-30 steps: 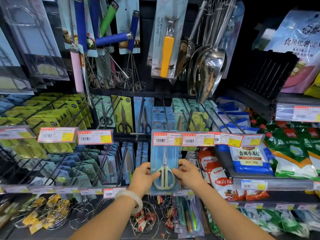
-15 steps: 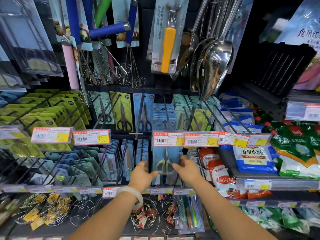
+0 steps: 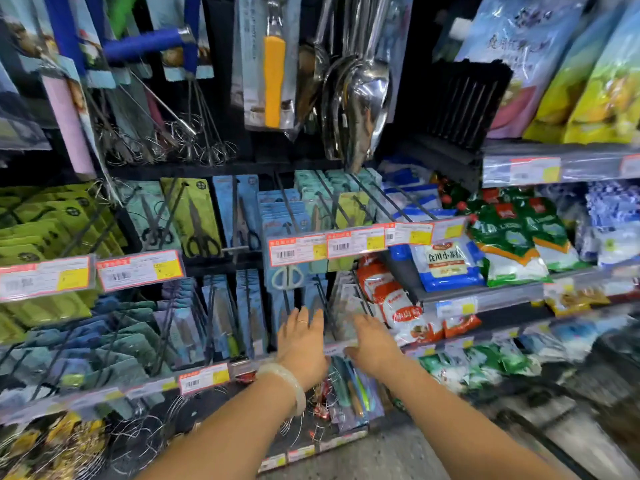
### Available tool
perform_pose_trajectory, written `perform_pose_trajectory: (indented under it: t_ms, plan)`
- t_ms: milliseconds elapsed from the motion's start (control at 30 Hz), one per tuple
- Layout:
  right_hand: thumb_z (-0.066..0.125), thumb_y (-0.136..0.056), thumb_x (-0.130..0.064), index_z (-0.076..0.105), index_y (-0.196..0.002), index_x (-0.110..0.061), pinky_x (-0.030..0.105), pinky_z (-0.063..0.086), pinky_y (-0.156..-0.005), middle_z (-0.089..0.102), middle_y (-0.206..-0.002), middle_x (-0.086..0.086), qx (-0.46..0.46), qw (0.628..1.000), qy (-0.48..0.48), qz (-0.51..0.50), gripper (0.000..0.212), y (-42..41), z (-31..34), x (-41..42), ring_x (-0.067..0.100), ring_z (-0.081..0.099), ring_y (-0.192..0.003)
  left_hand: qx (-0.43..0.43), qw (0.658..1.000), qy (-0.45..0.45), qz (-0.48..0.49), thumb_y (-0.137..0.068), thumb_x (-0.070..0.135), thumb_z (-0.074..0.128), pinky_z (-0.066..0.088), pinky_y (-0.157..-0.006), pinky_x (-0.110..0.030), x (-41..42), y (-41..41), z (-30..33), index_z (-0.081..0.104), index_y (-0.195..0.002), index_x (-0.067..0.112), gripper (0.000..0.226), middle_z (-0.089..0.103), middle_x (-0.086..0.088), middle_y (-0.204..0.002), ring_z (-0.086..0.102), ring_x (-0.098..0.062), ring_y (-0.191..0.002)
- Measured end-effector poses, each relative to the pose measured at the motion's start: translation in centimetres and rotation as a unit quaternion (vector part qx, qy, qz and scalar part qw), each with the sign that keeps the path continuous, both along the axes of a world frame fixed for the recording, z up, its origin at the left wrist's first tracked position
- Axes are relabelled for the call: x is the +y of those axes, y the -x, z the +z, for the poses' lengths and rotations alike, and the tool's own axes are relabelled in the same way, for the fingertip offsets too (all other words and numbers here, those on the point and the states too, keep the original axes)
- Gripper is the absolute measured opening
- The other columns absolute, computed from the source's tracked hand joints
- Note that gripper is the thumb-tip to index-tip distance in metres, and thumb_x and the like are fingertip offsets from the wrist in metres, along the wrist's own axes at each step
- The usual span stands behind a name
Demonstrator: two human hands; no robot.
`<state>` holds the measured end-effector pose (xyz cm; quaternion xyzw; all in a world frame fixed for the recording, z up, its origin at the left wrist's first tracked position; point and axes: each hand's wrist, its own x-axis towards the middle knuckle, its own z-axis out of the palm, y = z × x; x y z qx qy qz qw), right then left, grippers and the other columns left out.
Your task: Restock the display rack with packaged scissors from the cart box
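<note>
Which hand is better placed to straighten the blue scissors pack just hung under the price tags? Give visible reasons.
The left hand, probably. It sits directly below the scissors pack, fingers open and pointing up at it. The right hand is off to the side, lower, by the neighbouring hook's packs. Both hands are empty.

Bright, even store light falls from above; colours are saturated. The recess behind the hanging steel ladles (image 3: 360,98) at upper centre is nearly black, and the ladles carry hard white glare. Motion blur smears the right and lower right of the frame most, softening the shelf bags (image 3: 512,244). Price tags (image 3: 298,251) at centre stay half legible. Wide-angle bending bows the shelf lines towards the edges.
</note>
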<state>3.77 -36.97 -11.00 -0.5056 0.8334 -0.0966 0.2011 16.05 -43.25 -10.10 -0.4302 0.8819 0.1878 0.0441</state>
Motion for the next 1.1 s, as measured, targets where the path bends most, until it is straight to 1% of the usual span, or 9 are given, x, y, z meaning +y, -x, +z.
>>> perform_pose_trajectory:
  t_ms: [133, 233, 333, 467, 533, 767, 833, 933, 1100]
  plan:
    - [0.058, -0.084, -0.038, 0.036, -0.137, -0.01, 0.04, 0.034, -0.107, 0.04, -0.14, 0.012, 0.1, 0.993, -0.006, -0.055, 0.063, 1.2, -0.9, 6.3, 0.031, 0.034, -0.134, -0.026, 0.993, 0.035, -0.106, -0.089, 0.014, 0.054, 0.002, -0.12, -0.044, 3.6, 3.5, -0.1, 0.006, -0.151, 0.016, 0.078, -0.002, -0.011, -0.159, -0.005, -0.028, -0.147]
    - [0.051, -0.089, -0.026, 0.026, -0.142, -0.01, 0.042, 0.025, -0.113, 0.028, -0.148, 0.011, 0.13, 0.985, -0.06, -0.101, 0.06, 3.5, -0.3, 11.1, 0.03, 0.022, -0.14, -0.048, 0.982, 0.05, -0.175, -0.09, 0.011, 0.052, 0.003, -0.12, -0.046, 7.1, 6.6, 0.4, 0.005, -0.151, 0.014, 0.077, -0.001, -0.013, -0.159, -0.004, -0.03, -0.147]
    - [0.053, -0.09, -0.024, 0.021, -0.144, -0.01, 0.043, 0.027, -0.11, 0.028, -0.148, 0.012, 0.156, 0.973, -0.092, -0.143, 0.064, 6.3, 0.7, 15.6, 0.031, 0.022, -0.139, -0.043, 0.97, 0.071, -0.227, -0.09, 0.014, 0.051, 0.007, -0.12, -0.046, 11.0, 10.1, 1.1, 0.009, -0.15, 0.013, 0.073, 0.004, -0.015, -0.158, 0.001, -0.032, -0.147]
    - [0.052, -0.089, -0.022, 0.025, -0.142, -0.013, 0.04, 0.031, -0.107, 0.036, -0.14, 0.01, 0.146, 0.965, -0.087, -0.2, 0.059, 10.4, 1.7, 22.0, 0.028, 0.028, -0.134, -0.034, 0.956, 0.089, -0.279, -0.088, 0.017, 0.054, 0.011, -0.119, -0.045, 16.8, 15.1, 2.3, 0.017, -0.148, 0.011, 0.07, 0.011, -0.017, -0.156, 0.008, -0.032, -0.145]
    - [0.056, -0.088, -0.026, 0.029, -0.139, -0.013, 0.039, 0.033, -0.105, 0.039, -0.135, 0.01, 0.142, 0.961, -0.085, -0.223, 0.059, 12.4, 2.1, 25.7, 0.029, 0.03, -0.132, -0.043, 0.945, 0.098, -0.308, -0.087, 0.02, 0.057, 0.012, -0.119, -0.045, 20.1, 17.6, 2.7, 0.019, -0.148, 0.011, 0.073, 0.012, -0.017, -0.156, 0.01, -0.032, -0.145]
    - [0.052, -0.089, -0.023, 0.041, -0.127, -0.01, 0.04, 0.035, -0.104, 0.044, -0.132, 0.013, 0.126, 0.937, -0.103, -0.31, 0.042, 19.5, 2.3, 39.6, 0.03, 0.037, -0.129, -0.046, 0.916, 0.11, -0.384, -0.085, 0.022, 0.059, 0.022, -0.114, -0.041, 32.3, 26.5, 3.0, 0.028, -0.143, 0.013, 0.066, 0.029, -0.014, -0.147, 0.024, -0.03, -0.139]
    - [0.052, -0.089, -0.023, 0.041, -0.127, -0.01, 0.041, 0.035, -0.104, 0.045, -0.132, 0.012, 0.124, 0.929, -0.101, -0.333, 0.042, 21.4, 2.5, 43.3, 0.032, 0.037, -0.128, -0.048, 0.905, 0.107, -0.409, -0.083, 0.024, 0.062, 0.022, -0.114, -0.043, 35.5, 28.9, 2.9, 0.026, -0.143, 0.013, 0.07, 0.027, -0.014, -0.148, 0.023, -0.032, -0.139]
    - [0.051, -0.09, -0.023, 0.039, -0.128, -0.01, 0.043, 0.036, -0.102, 0.044, -0.132, 0.013, 0.104, 0.92, -0.103, -0.364, 0.042, 23.6, 2.7, 47.9, 0.033, 0.037, -0.127, -0.06, 0.891, 0.087, -0.442, -0.086, 0.022, 0.06, 0.014, -0.119, -0.046, 39.7, 32.0, 2.9, 0.017, -0.147, 0.014, 0.075, 0.013, -0.015, -0.156, 0.011, -0.033, -0.145]
    - [0.055, -0.087, -0.021, 0.038, -0.13, -0.012, 0.043, 0.037, -0.103, 0.044, -0.134, 0.013, 0.08, 0.902, -0.106, -0.412, 0.047, 27.0, 2.2, 53.7, 0.033, 0.037, -0.127, -0.066, 0.868, 0.081, -0.485, -0.088, 0.019, 0.06, 0.014, -0.119, -0.045, 44.9, 37.1, 3.2, 0.017, -0.148, 0.014, 0.074, 0.012, -0.015, -0.156, 0.01, -0.033, -0.145]
